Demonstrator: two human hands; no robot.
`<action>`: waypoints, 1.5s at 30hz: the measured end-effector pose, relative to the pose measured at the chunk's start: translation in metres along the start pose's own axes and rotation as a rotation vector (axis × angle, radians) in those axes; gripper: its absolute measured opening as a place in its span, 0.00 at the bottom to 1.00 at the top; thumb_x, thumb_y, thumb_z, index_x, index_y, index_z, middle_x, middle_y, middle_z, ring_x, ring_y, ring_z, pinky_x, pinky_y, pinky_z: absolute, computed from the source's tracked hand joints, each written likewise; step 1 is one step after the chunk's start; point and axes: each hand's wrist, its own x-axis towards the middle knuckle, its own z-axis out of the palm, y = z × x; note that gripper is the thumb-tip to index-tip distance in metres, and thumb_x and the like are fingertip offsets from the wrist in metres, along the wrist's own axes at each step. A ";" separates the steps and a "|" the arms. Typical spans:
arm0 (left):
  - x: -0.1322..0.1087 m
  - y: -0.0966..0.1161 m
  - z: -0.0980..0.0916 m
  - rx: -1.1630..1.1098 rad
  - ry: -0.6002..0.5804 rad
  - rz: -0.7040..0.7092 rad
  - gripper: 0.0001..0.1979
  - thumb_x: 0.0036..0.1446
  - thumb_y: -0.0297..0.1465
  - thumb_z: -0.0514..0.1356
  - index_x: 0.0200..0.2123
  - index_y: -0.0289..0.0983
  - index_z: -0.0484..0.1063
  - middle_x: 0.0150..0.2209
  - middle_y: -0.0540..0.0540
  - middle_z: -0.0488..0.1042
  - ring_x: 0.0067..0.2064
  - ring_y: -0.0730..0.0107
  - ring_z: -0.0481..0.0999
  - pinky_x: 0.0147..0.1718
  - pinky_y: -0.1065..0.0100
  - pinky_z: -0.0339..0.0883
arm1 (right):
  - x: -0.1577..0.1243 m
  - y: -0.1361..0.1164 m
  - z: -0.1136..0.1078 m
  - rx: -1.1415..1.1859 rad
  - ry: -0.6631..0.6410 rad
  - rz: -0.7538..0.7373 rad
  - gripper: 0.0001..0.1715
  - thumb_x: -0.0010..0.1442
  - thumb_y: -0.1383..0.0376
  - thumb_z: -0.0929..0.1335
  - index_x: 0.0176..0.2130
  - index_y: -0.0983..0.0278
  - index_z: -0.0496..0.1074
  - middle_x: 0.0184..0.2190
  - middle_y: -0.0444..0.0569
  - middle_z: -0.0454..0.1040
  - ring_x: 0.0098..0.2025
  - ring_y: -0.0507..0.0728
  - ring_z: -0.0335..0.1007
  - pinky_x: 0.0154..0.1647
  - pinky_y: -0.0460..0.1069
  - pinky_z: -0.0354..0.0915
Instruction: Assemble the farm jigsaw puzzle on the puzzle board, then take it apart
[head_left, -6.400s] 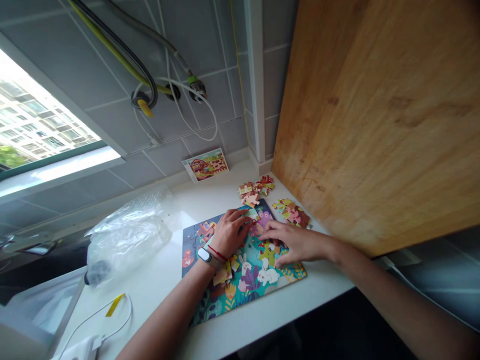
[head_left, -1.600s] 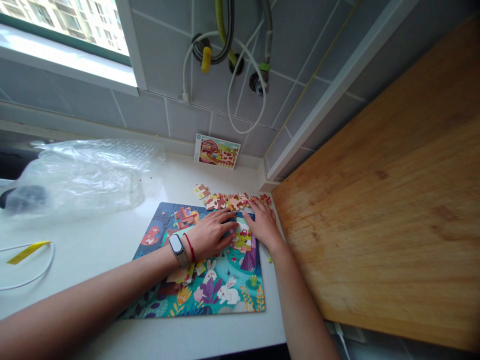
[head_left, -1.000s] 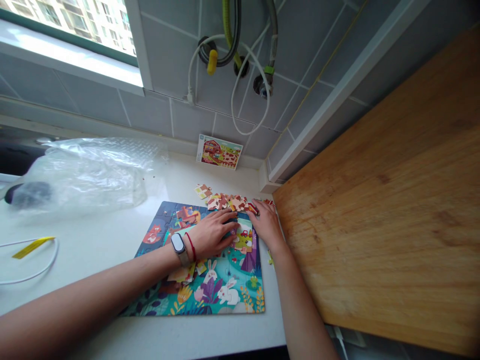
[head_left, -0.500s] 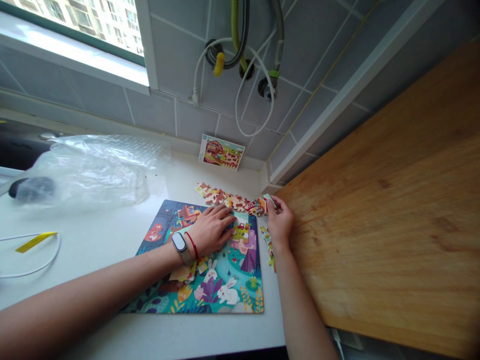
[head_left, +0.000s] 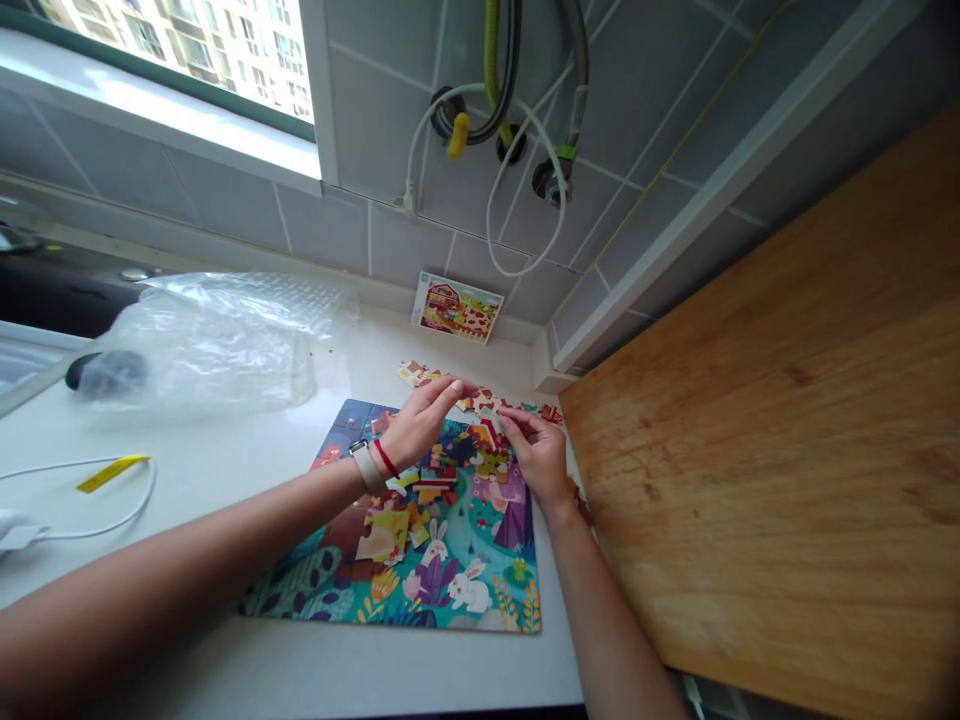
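A colourful puzzle board (head_left: 352, 605) with rabbits and plants lies flat on the white counter. Loose puzzle pieces (head_left: 386, 535) are scattered over its middle and upper part. Above the board's far edge, my left hand (head_left: 420, 425) reaches with fingers stretched out beside a row of brown-and-cream pieces (head_left: 412, 374); no piece shows in it. Between the thumb and fingers of my right hand (head_left: 541, 460) is a puzzle piece (head_left: 489, 422) in red and pale green, held over the board's upper right corner. Further pieces are partly hidden behind my right wrist.
A farm picture card (head_left: 457, 308) leans against the tiled wall. At left are a clear plastic bag (head_left: 217, 340) and a white cable (head_left: 97, 535) with a yellow tag. A wooden panel (head_left: 772, 440) borders the counter at right. Hoses and a looped cord hang above.
My left hand has lifted off the board and moved toward the row of pieces. My right hand has come left from the row's right end, carrying a piece over the board. The view has shifted slightly.
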 end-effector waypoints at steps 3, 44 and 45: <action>0.008 0.009 -0.015 0.160 -0.147 0.076 0.18 0.69 0.44 0.59 0.50 0.37 0.79 0.50 0.41 0.83 0.50 0.60 0.83 0.48 0.61 0.78 | -0.005 -0.004 0.006 0.056 -0.080 0.015 0.17 0.58 0.52 0.77 0.43 0.59 0.86 0.43 0.51 0.87 0.43 0.64 0.85 0.48 0.59 0.81; -0.058 -0.022 -0.100 0.459 0.098 0.304 0.06 0.69 0.34 0.64 0.42 0.38 0.80 0.38 0.45 0.83 0.39 0.68 0.83 0.41 0.66 0.76 | -0.053 -0.035 0.058 -0.478 -0.724 -0.641 0.07 0.68 0.62 0.74 0.45 0.61 0.79 0.44 0.53 0.81 0.48 0.62 0.77 0.59 0.62 0.72; -0.059 -0.022 -0.099 0.480 0.075 0.323 0.06 0.69 0.33 0.64 0.42 0.38 0.80 0.38 0.45 0.83 0.39 0.68 0.82 0.41 0.66 0.76 | -0.053 -0.035 0.057 -0.462 -0.725 -0.641 0.05 0.69 0.63 0.73 0.44 0.62 0.79 0.41 0.52 0.81 0.46 0.61 0.76 0.56 0.60 0.73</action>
